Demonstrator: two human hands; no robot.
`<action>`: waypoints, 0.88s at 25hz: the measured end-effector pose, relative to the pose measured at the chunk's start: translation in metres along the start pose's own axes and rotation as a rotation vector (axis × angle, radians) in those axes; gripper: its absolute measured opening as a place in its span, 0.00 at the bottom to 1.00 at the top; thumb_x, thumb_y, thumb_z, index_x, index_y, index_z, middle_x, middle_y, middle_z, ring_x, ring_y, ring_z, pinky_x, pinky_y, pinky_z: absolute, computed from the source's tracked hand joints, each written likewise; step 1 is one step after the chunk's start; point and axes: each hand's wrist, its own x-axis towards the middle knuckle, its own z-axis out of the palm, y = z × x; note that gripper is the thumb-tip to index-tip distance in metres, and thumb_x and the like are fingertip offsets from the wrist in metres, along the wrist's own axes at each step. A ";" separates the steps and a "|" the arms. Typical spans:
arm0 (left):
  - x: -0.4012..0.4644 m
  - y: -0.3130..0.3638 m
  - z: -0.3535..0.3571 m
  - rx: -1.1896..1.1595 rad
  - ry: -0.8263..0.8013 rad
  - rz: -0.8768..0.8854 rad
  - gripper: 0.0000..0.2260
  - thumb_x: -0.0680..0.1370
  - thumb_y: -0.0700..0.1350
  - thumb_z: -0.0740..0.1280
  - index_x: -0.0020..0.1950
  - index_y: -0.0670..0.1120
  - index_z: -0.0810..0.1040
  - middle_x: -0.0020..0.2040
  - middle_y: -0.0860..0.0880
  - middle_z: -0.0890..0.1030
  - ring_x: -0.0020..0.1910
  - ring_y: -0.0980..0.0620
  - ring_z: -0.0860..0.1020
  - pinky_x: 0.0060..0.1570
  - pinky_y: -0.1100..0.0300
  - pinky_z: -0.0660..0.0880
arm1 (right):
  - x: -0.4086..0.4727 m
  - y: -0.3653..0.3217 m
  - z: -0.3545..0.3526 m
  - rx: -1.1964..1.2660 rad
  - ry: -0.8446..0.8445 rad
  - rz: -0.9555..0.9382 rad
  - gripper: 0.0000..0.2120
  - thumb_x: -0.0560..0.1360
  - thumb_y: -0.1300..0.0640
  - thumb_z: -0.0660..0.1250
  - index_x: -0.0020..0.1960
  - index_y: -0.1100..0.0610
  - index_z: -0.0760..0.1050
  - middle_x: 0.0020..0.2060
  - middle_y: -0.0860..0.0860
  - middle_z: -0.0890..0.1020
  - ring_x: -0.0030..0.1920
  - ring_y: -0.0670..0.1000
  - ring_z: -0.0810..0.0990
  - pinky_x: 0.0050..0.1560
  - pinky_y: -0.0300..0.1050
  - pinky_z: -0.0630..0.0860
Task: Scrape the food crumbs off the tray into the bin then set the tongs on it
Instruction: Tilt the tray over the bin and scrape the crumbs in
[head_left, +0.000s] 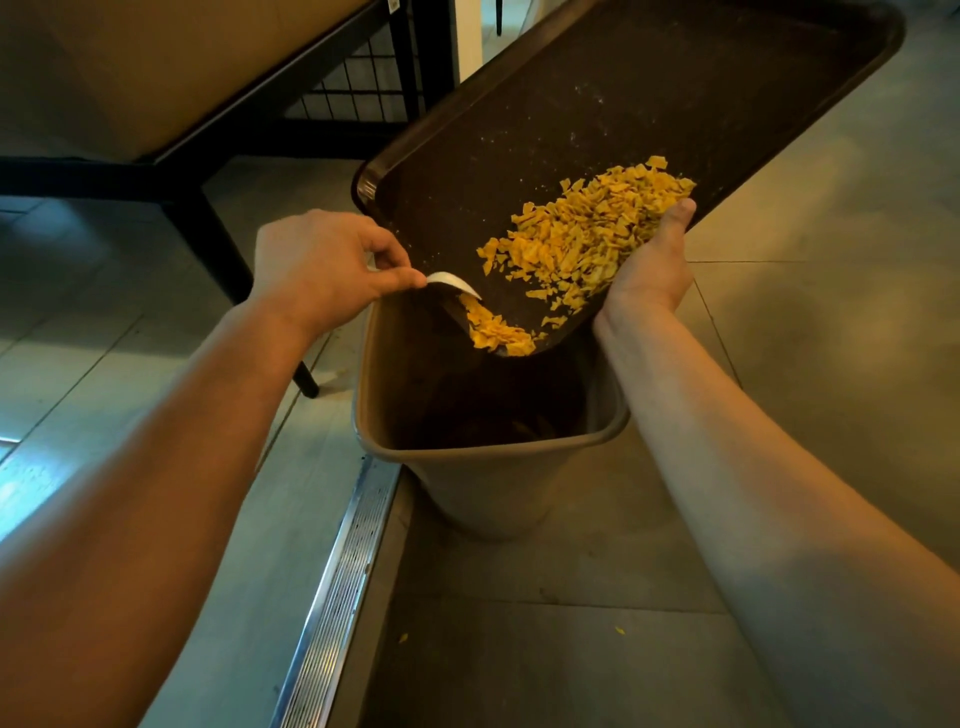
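Fingers (387, 254) of the left hand (322, 265) pinch a white scraper (454, 285) at centre frame, the right hand (649, 270) grips the tilted dark brown plastic tray (623, 114) – orange crumbs (582, 239) sliding into the tan bin (498, 447) below – so scraping is underway, more downward strokes likely next.

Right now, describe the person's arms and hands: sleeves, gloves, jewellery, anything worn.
Both forearms are bare as far as the frame shows, with no sleeve edge in view. The left hand and right hand wear no gloves. No watch, bracelet or ring is visible on either wrist or on the fingers that show.
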 end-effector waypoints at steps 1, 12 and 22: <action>0.000 0.000 -0.001 0.005 -0.026 -0.008 0.11 0.71 0.62 0.66 0.45 0.57 0.78 0.46 0.56 0.76 0.49 0.56 0.71 0.45 0.57 0.64 | 0.001 0.001 0.000 -0.005 0.004 -0.004 0.17 0.79 0.44 0.59 0.54 0.57 0.77 0.50 0.53 0.83 0.53 0.53 0.82 0.54 0.48 0.79; 0.002 0.015 0.005 -0.260 -0.091 -0.034 0.08 0.71 0.60 0.67 0.43 0.58 0.76 0.48 0.58 0.74 0.49 0.59 0.70 0.45 0.58 0.66 | 0.001 0.002 0.000 -0.036 0.000 -0.012 0.15 0.79 0.44 0.59 0.48 0.54 0.77 0.49 0.53 0.83 0.51 0.53 0.82 0.56 0.51 0.78; 0.005 0.016 0.004 -0.480 -0.167 0.018 0.05 0.70 0.55 0.70 0.39 0.58 0.76 0.45 0.58 0.77 0.51 0.57 0.73 0.51 0.55 0.70 | 0.004 0.004 -0.001 -0.027 -0.019 -0.008 0.18 0.79 0.43 0.59 0.54 0.56 0.78 0.52 0.54 0.83 0.53 0.54 0.82 0.58 0.54 0.77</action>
